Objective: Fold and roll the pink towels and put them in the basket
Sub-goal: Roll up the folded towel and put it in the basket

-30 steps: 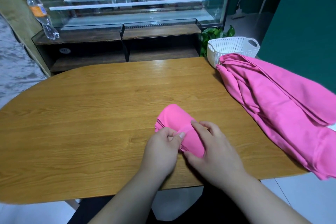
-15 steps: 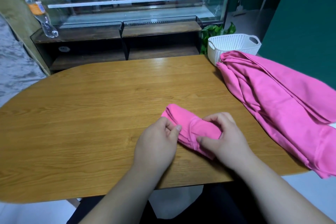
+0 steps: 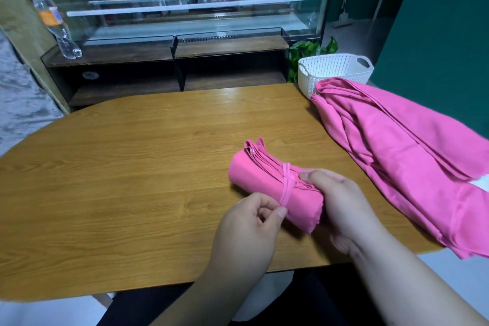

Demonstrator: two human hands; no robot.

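The rolled towel (image 3: 264, 180) lies on the surface (image 3: 132, 167) just below the middle of the frame, its long axis slanting from upper left to lower right, with a thin pink band (image 3: 287, 182) round its waist. Your right grip (image 3: 341, 201) is curled round the lower-right end, and your left grip (image 3: 248, 222) pinches the band on the roll's near side. The basket (image 3: 333, 71) stands well apart at the upper right, beyond the loose pink towels (image 3: 397, 156), so I judge the right grip the nearer for carrying the roll there.
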